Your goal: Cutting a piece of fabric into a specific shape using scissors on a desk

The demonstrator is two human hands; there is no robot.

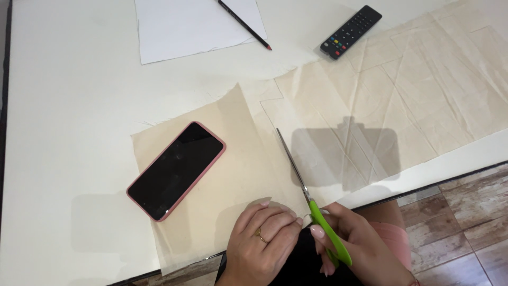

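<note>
Two hands worked at the near edge of the white table (69, 106). The right hand (360, 243) gripped green-handled scissors (309, 204), fingers through the loops, blades drawn narrow and pointing away along a line in the cream fabric (402, 95). The left hand (264, 238), wearing a ring, lay flat with fingers loosely spread, pinning the near edge of the cloth just left of the blades.

Judging from how the cloth lay, the cut was well along: the blades lay between a squarish piece on the left and the larger creased sheet running right, though whether the two were fully parted at the far end I could not tell.

A pink-cased phone (176, 170) rested on the left piece. Far off lay white paper (196, 26), a dark pencil (244, 24) and a black remote (351, 32).
</note>
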